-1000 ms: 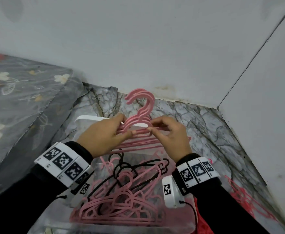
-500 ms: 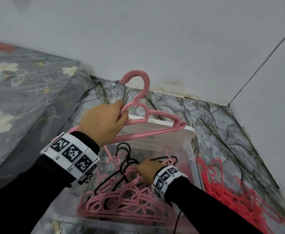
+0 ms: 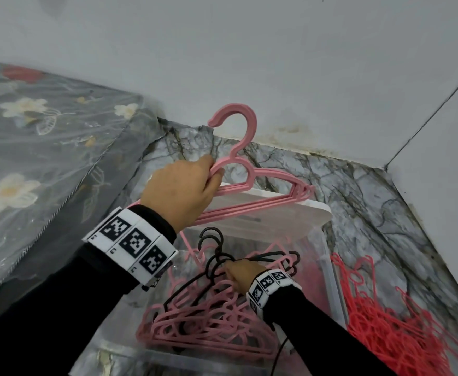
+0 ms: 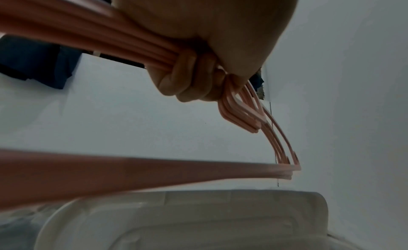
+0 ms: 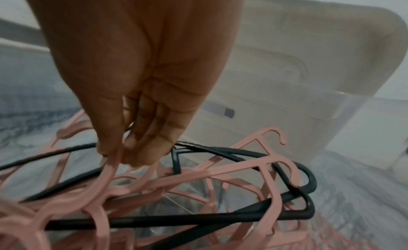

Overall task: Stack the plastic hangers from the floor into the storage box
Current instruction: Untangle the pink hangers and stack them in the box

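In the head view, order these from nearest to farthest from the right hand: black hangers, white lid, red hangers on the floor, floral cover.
From the right hand:
1. Black hangers: in the box, at its fingers.
2. White lid and red hangers: lid beyond the hand, red pile to its right; too close to call.
3. Floral cover: far left.

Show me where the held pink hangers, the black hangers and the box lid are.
held pink hangers (image 3: pixel 249 126): head view, on the hook.
black hangers (image 5: pixel 309 182): right wrist view, on a corner bend.
box lid (image 3: pixel 298 213): head view, on its white top.
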